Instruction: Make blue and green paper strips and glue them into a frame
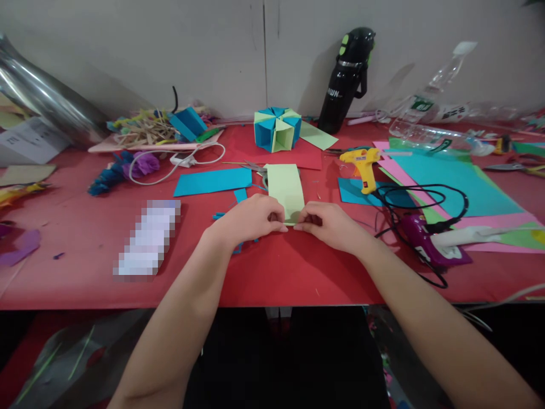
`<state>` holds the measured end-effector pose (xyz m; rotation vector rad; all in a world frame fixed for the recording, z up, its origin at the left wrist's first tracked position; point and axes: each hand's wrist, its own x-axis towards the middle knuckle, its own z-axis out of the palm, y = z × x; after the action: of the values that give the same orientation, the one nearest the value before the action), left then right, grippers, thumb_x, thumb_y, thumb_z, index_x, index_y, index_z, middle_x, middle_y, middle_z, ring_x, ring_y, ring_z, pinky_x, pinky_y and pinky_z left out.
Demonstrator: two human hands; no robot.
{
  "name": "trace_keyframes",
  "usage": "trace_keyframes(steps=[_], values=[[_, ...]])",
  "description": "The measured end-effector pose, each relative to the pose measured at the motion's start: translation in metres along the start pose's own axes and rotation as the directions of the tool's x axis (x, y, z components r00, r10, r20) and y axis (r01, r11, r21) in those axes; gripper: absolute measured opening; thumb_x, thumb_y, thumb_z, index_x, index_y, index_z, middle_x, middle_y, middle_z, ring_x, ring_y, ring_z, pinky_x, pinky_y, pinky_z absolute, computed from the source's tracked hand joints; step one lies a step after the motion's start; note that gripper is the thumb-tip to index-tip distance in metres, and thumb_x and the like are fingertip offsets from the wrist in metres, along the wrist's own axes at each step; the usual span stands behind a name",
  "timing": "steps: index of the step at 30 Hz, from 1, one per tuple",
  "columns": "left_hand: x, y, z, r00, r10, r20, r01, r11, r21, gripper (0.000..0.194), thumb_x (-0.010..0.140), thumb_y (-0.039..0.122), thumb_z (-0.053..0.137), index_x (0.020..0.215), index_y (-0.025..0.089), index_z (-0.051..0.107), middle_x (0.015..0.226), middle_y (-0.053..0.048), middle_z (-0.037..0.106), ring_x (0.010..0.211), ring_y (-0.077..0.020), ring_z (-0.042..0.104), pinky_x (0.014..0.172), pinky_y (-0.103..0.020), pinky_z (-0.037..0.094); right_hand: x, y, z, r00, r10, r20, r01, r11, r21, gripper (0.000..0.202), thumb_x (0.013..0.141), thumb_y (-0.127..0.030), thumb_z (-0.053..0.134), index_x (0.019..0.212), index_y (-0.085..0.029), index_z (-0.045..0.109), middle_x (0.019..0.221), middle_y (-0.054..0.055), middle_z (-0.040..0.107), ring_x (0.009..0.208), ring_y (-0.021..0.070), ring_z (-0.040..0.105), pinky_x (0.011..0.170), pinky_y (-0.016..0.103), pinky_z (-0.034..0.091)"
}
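A pale green paper strip [286,184] lies lengthwise in front of me, its near edge folded up a little. My left hand [258,217] pinches the left corner of that edge between thumb and fingers. At the right corner, my right hand [326,223] grips the same edge in a like pinch. Scissors [260,168] lie partly hidden under the strip's far left side. A blue paper strip [213,182] rests to the left, with small blue scraps near my left wrist. Beyond the strip stands a blue and green folded paper wheel [277,129].
To the right are a yellow glue gun [364,166], a purple glue gun [438,241] with a black cable, and stacked coloured sheets [443,182]. A black bottle [347,82] and clear plastic bottles [426,105] are at the back. A blurred phone [149,238] lies left.
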<state>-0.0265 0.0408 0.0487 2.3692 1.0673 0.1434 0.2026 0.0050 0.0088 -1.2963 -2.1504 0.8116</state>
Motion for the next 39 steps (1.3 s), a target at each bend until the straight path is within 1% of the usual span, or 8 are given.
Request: trace_keyframes(steps=[2, 4, 10, 17, 22, 28, 33, 39], values=[[0.0008, 0.0005, 0.0011, 0.999, 0.03, -0.024, -0.029, 0.999, 0.029, 0.013, 0.087, 0.036, 0.07, 0.089, 0.023, 0.075, 0.093, -0.001, 0.072, 0.086, -0.0182, 0.063, 0.068, -0.029, 0.04, 0.0004, 0.0001, 0.0003, 1.0, 0.005, 0.0, -0.005, 1.0, 0.003, 0.016, 0.091, -0.028, 0.07, 0.079, -0.02, 0.063, 0.079, 0.0, 0.061, 0.068, 0.0134, 0.051, 0.063, 0.028, 0.038], [0.0016, 0.0006, 0.0025, 0.998, 0.05, -0.037, -0.048, 0.998, 0.043, 0.011, 0.087, 0.033, 0.07, 0.092, 0.024, 0.074, 0.097, -0.001, 0.071, 0.09, -0.0188, 0.063, 0.071, -0.029, 0.041, 0.0007, -0.0001, 0.0, 1.0, 0.015, 0.003, -0.015, 1.0, 0.014, 0.016, 0.092, -0.029, 0.069, 0.079, -0.02, 0.063, 0.079, 0.0, 0.062, 0.068, 0.0138, 0.051, 0.063, 0.028, 0.038], [0.0029, -0.0016, 0.0058, 0.995, 0.093, -0.032, -0.09, 0.993, 0.071, 0.015, 0.092, 0.026, 0.062, 0.088, 0.023, 0.076, 0.095, -0.002, 0.071, 0.087, -0.018, 0.062, 0.073, -0.029, 0.043, -0.0001, -0.0006, -0.0016, 1.0, 0.015, 0.009, -0.015, 0.999, 0.033, 0.018, 0.093, -0.033, 0.068, 0.081, -0.021, 0.064, 0.081, 0.001, 0.063, 0.07, 0.0146, 0.052, 0.063, 0.028, 0.038], [0.0027, -0.0014, 0.0056, 0.991, 0.13, -0.04, -0.126, 0.988, 0.093, 0.019, 0.094, 0.028, 0.059, 0.085, 0.022, 0.075, 0.093, -0.004, 0.071, 0.084, -0.0177, 0.062, 0.073, -0.029, 0.043, -0.0005, -0.0018, -0.0029, 1.0, 0.008, 0.021, -0.008, 1.0, 0.027, 0.015, 0.094, -0.03, 0.067, 0.083, -0.021, 0.064, 0.084, 0.001, 0.063, 0.074, 0.0146, 0.054, 0.066, 0.028, 0.039], [0.0019, -0.0014, 0.006, 0.992, 0.121, -0.038, -0.117, 0.989, 0.089, 0.023, 0.096, 0.031, 0.056, 0.088, 0.021, 0.075, 0.096, -0.005, 0.071, 0.088, -0.0193, 0.064, 0.076, -0.03, 0.044, -0.0004, -0.0019, -0.0032, 1.0, -0.001, 0.025, 0.0, 1.0, 0.015, 0.015, 0.096, -0.031, 0.065, 0.084, -0.021, 0.063, 0.085, 0.001, 0.062, 0.076, 0.0154, 0.056, 0.069, 0.028, 0.041], [0.0012, -0.0009, 0.0065, 0.991, 0.126, -0.038, -0.122, 0.988, 0.093, 0.023, 0.097, 0.03, 0.054, 0.093, 0.021, 0.074, 0.101, -0.005, 0.071, 0.092, -0.0206, 0.063, 0.08, -0.032, 0.044, 0.0, -0.0004, -0.0028, 0.999, -0.05, 0.012, 0.051, 0.997, -0.058, 0.017, 0.098, -0.033, 0.061, 0.088, -0.021, 0.064, 0.087, 0.003, 0.059, 0.08, 0.0173, 0.055, 0.072, 0.03, 0.041], [0.0005, 0.0, 0.0062, 0.994, 0.105, -0.029, -0.102, 0.992, 0.075, 0.02, 0.098, 0.03, 0.053, 0.091, 0.021, 0.07, 0.098, -0.004, 0.07, 0.092, -0.0207, 0.062, 0.078, -0.032, 0.042, 0.0003, 0.0002, -0.0018, 0.999, -0.051, 0.001, 0.051, 0.997, -0.052, 0.017, 0.099, -0.032, 0.06, 0.088, -0.021, 0.062, 0.089, 0.002, 0.059, 0.083, 0.0173, 0.056, 0.073, 0.03, 0.042], [0.0017, -0.0017, 0.0068, 0.994, 0.11, -0.024, -0.108, 0.991, 0.082, 0.022, 0.099, 0.032, 0.053, 0.093, 0.022, 0.072, 0.098, -0.004, 0.07, 0.092, -0.0206, 0.062, 0.078, -0.032, 0.041, 0.0003, 0.0025, -0.0001, 0.998, -0.065, 0.004, 0.066, 0.995, -0.078, 0.019, 0.102, -0.034, 0.056, 0.089, -0.021, 0.06, 0.09, 0.003, 0.059, 0.085, 0.0187, 0.056, 0.075, 0.031, 0.042]])
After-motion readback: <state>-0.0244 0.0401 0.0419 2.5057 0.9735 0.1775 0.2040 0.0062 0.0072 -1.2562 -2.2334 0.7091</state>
